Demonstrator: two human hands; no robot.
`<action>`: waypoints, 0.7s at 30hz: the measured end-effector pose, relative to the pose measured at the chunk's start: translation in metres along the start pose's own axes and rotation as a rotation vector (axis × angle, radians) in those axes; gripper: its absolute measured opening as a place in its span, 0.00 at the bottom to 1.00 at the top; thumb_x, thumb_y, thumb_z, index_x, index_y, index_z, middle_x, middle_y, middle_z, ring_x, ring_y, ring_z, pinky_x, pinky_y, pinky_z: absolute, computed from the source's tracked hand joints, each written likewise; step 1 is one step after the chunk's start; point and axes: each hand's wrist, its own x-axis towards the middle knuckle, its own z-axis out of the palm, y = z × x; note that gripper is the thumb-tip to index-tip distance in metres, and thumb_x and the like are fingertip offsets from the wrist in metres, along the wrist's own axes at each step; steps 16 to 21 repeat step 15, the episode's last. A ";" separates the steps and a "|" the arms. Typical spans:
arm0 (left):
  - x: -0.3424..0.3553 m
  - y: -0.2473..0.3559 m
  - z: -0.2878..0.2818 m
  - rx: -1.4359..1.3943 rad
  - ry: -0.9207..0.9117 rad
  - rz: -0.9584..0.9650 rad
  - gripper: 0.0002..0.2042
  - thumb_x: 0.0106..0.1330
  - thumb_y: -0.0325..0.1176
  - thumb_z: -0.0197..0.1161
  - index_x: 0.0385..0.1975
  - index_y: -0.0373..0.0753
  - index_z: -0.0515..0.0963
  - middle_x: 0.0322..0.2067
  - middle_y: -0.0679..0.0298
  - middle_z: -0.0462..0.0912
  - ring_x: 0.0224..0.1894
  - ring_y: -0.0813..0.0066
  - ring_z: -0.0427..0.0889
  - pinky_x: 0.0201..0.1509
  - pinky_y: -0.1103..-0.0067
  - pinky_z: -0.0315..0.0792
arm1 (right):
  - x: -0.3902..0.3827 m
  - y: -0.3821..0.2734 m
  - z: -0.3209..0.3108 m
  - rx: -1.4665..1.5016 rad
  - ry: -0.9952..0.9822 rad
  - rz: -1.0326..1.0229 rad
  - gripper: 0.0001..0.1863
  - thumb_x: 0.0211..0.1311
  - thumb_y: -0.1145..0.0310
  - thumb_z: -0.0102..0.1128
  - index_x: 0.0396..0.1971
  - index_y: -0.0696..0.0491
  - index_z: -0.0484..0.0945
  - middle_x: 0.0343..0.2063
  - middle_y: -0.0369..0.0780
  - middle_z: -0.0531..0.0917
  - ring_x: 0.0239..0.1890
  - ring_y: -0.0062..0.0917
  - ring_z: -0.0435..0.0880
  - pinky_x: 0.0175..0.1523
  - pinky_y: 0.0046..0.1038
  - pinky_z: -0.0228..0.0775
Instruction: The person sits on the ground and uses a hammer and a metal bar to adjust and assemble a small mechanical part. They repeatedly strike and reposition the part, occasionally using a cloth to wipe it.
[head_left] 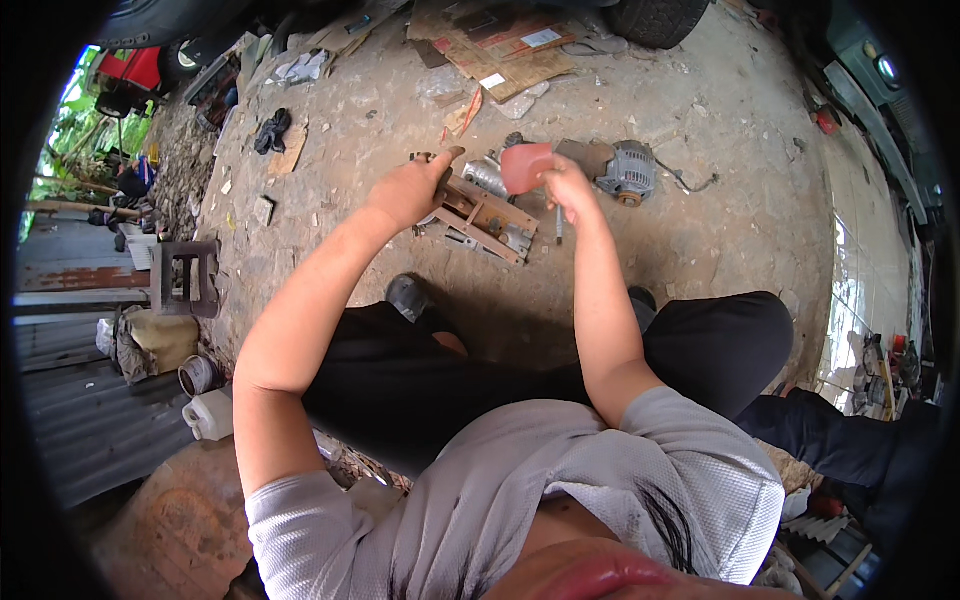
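Between the thumb and fingers of my right hand (570,188) is a small reddish-brown sheet of sandpaper (525,168), raised above the floor parts. My left hand (408,190) is closed at the left end of a rusty brown metal frame (485,215); what its curled fingers hold is hidden. Loose metal parts lie in and around the frame, with a silvery cylindrical piece (487,177) behind it. Just below my right hand, a thin rod-like tool (559,228) points down. To the right of that hand sits a grey finned motor or alternator (630,172).
Flattened cardboard (510,55) and a vehicle tyre (658,20) are at the far side. A black crumpled bag (272,131) lies far left. Nearer on the left are a dark metal frame (186,280) and a white jug (210,415). Another person's dark-clothed leg (830,430) extends in at right.
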 end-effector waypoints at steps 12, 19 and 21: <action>-0.007 -0.015 -0.004 -0.056 0.007 -0.046 0.42 0.64 0.33 0.70 0.77 0.59 0.56 0.47 0.51 0.87 0.52 0.50 0.85 0.55 0.59 0.80 | 0.028 0.078 -0.071 -0.580 0.190 0.092 0.29 0.63 0.66 0.59 0.64 0.59 0.74 0.43 0.49 0.87 0.26 0.34 0.87 0.26 0.34 0.77; -0.011 0.011 -0.022 0.011 -0.117 -0.120 0.45 0.62 0.35 0.73 0.78 0.59 0.54 0.57 0.48 0.83 0.57 0.49 0.83 0.61 0.61 0.78 | 0.028 0.085 -0.068 -0.620 0.117 0.137 0.31 0.63 0.64 0.62 0.67 0.55 0.73 0.44 0.49 0.88 0.27 0.35 0.88 0.26 0.36 0.78; -0.011 0.011 -0.022 0.011 -0.117 -0.120 0.45 0.62 0.35 0.73 0.78 0.59 0.54 0.57 0.48 0.83 0.57 0.49 0.83 0.61 0.61 0.78 | 0.028 0.085 -0.068 -0.620 0.117 0.137 0.31 0.63 0.64 0.62 0.67 0.55 0.73 0.44 0.49 0.88 0.27 0.35 0.88 0.26 0.36 0.78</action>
